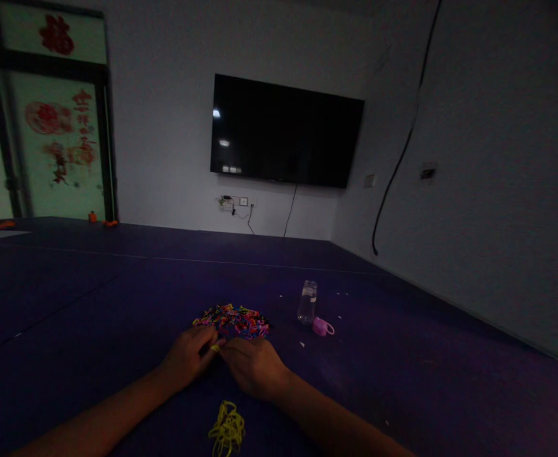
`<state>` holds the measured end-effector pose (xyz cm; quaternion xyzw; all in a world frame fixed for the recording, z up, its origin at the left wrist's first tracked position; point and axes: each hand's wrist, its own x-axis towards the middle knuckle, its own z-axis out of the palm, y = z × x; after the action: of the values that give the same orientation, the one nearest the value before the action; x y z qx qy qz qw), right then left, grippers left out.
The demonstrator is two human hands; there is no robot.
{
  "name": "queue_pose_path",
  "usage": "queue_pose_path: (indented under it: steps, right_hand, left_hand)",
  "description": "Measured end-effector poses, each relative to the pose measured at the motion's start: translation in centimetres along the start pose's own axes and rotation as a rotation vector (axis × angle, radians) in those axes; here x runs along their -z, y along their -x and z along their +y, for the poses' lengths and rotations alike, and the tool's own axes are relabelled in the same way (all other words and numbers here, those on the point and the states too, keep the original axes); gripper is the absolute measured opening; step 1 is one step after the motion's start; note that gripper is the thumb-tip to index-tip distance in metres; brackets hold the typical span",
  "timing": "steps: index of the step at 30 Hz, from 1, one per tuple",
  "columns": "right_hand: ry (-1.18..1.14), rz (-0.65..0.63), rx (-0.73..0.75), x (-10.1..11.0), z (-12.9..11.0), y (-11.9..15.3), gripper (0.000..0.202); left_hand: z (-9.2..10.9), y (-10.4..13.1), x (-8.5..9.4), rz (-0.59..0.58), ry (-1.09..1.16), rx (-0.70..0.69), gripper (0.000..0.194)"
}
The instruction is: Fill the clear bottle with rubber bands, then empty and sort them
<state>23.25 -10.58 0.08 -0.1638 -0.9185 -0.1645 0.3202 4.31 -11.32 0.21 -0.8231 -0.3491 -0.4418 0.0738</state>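
Observation:
A heap of small multicoloured rubber bands lies on the dark blue surface just beyond my hands. My left hand is closed at the heap's near edge, with a bit of yellow rubber band showing at its fingertips. My right hand meets it there, its fingers pinched together on the same band. How the fingertips grip it is partly hidden. Between my forearms, closer to me, is a loose bunch of yellow rubber bands.
A clear bottle stands uncapped right of the heap, its pink looped lid beside it. White scraps are scattered around. A black television hangs on the far wall; a dark cable runs down the right wall.

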Motion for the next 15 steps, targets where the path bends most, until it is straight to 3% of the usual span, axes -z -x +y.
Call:
queue_pose_path:
  steps: [15]
  right_hand:
    - [0.027, -0.037, 0.053, 0.18, -0.10, -0.12, 0.026]
  left_hand:
    - [0.12, -0.14, 0.06, -0.007, 0.000, 0.037, 0.030]
